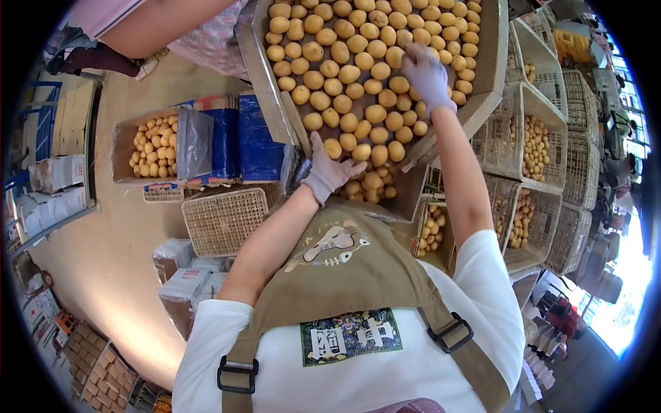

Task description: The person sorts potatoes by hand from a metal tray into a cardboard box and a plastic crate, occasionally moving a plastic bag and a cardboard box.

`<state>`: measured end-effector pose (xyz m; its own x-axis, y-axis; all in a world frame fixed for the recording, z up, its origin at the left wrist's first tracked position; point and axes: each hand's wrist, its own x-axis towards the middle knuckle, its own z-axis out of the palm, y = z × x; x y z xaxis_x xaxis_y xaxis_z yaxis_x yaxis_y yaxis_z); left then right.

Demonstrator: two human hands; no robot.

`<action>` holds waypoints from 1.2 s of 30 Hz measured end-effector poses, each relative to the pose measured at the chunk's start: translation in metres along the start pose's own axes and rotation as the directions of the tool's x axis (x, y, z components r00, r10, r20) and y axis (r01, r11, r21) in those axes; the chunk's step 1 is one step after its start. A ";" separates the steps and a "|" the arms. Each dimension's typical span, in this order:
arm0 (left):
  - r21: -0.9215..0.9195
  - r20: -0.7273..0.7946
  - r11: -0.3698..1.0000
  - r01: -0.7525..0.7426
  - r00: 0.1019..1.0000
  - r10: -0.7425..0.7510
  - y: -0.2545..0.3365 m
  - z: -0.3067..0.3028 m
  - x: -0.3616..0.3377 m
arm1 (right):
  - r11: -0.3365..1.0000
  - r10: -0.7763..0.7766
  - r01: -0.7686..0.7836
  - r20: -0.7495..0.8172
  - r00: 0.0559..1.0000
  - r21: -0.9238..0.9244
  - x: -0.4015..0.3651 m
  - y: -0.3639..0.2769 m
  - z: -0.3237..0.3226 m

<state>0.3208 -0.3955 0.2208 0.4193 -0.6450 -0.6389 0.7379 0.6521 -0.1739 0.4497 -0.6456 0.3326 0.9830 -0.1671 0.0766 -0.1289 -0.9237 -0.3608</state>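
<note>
Small round yellow-tan produce (358,45), perhaps fruit, is spread over a wide sorting tray (265,76) with raised walls. My right hand (428,77), in a pale glove, reaches into the tray from the right. Its fingers are bent down among the pieces, and whatever lies under the fingertips is hidden. At the tray's near mouth is my left hand (327,173), also gloved, fingers and thumb spread beside the left wall, with nothing in it. Just under the mouth, a box (412,189) holds more of the same round pieces.
Plastic crates (499,127) with more produce are stacked along the right. To the left are a filled box (124,155), blue-wrapped cartons (258,127) and an upturned woven-pattern crate (226,220). Another person's arm (162,27) shows at upper left.
</note>
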 end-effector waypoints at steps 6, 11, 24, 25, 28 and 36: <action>-0.074 0.028 0.997 -0.009 1.000 0.011 0.000 0.012 -0.003 | 0.911 0.340 -0.233 0.299 0.892 -0.341 0.058 -0.016 0.013; -0.061 0.051 0.998 0.013 0.999 -0.010 0.002 0.008 0.000 | 0.945 0.211 -0.231 0.110 0.971 0.229 -0.003 -0.003 0.000; -0.133 0.074 0.990 0.047 0.997 -0.037 -0.003 0.000 0.003 | 0.881 0.387 -0.430 -0.222 0.895 -0.198 -0.352 0.091 -0.026; -0.054 0.047 0.998 -0.008 0.999 0.010 -0.006 -0.001 0.002 | 0.933 0.295 -0.338 -0.270 0.917 -0.128 -0.317 0.059 -0.039; -0.055 -0.112 0.997 -0.047 0.993 0.041 -0.010 0.007 0.000 | 1.000 -0.024 0.017 -0.348 0.937 -0.022 -0.229 -0.010 -0.043; 0.677 0.049 0.731 -0.085 0.996 0.071 0.006 -0.072 0.028 | 0.984 0.100 -0.093 0.038 0.994 -0.154 -0.135 -0.009 0.043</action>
<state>0.2988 -0.3813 0.1481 0.4961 -0.6154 -0.6125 0.8616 0.2617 0.4349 0.3241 -0.5994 0.2853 0.9694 -0.2454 0.0048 -0.2384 -0.9462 -0.2187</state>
